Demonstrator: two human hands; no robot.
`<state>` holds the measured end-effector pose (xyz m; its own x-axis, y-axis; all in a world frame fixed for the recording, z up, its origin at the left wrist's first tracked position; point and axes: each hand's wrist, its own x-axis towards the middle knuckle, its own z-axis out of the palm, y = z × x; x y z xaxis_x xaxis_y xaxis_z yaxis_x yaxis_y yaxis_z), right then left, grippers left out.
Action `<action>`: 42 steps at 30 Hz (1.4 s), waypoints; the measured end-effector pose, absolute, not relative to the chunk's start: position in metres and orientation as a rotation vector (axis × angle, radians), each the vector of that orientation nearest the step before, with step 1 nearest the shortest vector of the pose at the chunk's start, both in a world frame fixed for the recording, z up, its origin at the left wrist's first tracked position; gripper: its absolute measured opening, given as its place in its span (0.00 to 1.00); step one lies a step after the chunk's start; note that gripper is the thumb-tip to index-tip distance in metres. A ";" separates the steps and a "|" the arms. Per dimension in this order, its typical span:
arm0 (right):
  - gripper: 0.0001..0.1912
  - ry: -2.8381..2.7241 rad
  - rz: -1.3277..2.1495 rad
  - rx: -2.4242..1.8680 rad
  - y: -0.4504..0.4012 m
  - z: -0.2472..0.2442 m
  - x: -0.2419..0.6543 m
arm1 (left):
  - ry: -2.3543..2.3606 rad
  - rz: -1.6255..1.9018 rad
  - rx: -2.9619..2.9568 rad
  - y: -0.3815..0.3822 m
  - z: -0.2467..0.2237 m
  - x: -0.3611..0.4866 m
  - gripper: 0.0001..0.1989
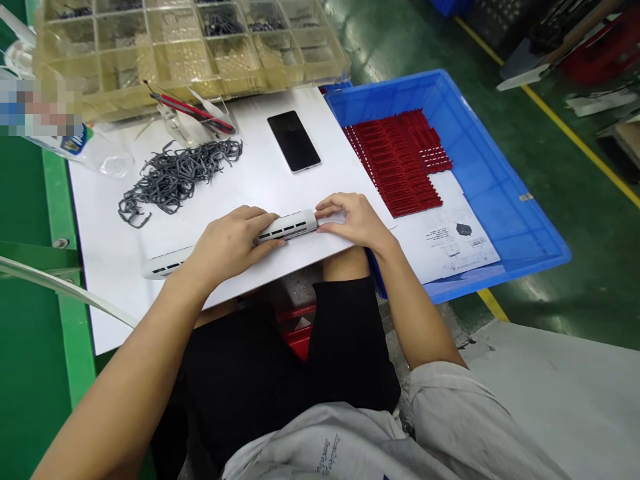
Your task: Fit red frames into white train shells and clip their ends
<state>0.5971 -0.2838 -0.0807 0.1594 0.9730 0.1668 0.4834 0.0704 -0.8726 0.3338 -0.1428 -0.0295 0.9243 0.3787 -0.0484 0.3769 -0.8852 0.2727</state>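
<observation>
The left hand (227,243) has its grip clamped over a long white slotted plastic bar (287,227), which lies on a white board (115,313) at the bench's edge, and the right hand (350,222) closes on the bar's end. Nearby, a heap of grey rubber clips (175,177) lies loose, unfitted so far, while red plastic grids (395,160) sit stacked in a blue crate (450,87), and a clear compartment tray (200,47) holds more small parts
</observation>
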 end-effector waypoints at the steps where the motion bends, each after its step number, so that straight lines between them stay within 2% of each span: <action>1: 0.17 -1.427 0.702 -1.558 -0.284 -0.080 0.596 | 0.553 0.011 2.800 -0.142 -0.030 0.334 0.30; 7: 0.19 -1.392 0.703 -1.577 -0.285 -0.082 0.596 | 0.556 0.011 2.827 -0.144 -0.034 0.339 0.28; 12: 0.38 -1.603 0.582 -1.460 -0.291 -0.086 0.608 | 0.568 0.015 2.890 -0.145 -0.037 0.336 0.26; 20: 0.29 -1.954 0.419 -1.589 -0.272 -0.085 0.579 | 0.544 -0.052 2.996 -0.153 -0.037 0.344 0.23; 23: 0.23 -1.920 0.431 -1.526 -0.275 -0.075 0.561 | 0.587 -0.164 2.962 -0.152 -0.026 0.330 0.28; 26: 0.18 -1.661 0.570 -1.469 -0.312 -0.057 0.560 | 0.705 -0.200 2.850 -0.159 -0.010 0.283 0.36; 28: 0.16 -1.447 0.677 -1.496 -0.350 -0.047 0.564 | 0.671 -0.077 2.724 -0.175 -0.003 0.242 0.35; 32: 0.20 -1.109 0.897 -1.581 -0.419 -0.047 0.563 | 0.460 0.144 2.433 -0.222 -0.008 0.174 0.30; 35: 0.20 -1.065 0.922 -1.652 -0.449 -0.053 0.552 | 0.395 0.238 2.309 -0.254 -0.021 0.148 0.30; 38: 0.15 -1.320 0.768 -1.751 -0.462 -0.048 0.534 | 0.419 0.334 2.215 -0.273 -0.033 0.133 0.30; 40: 0.12 -1.596 0.456 -1.801 -0.463 -0.038 0.517 | 0.457 0.360 2.151 -0.280 -0.038 0.126 0.30; 42: 0.18 -1.893 0.167 -1.718 -0.458 -0.027 0.497 | 0.502 0.366 2.095 -0.285 -0.042 0.119 0.30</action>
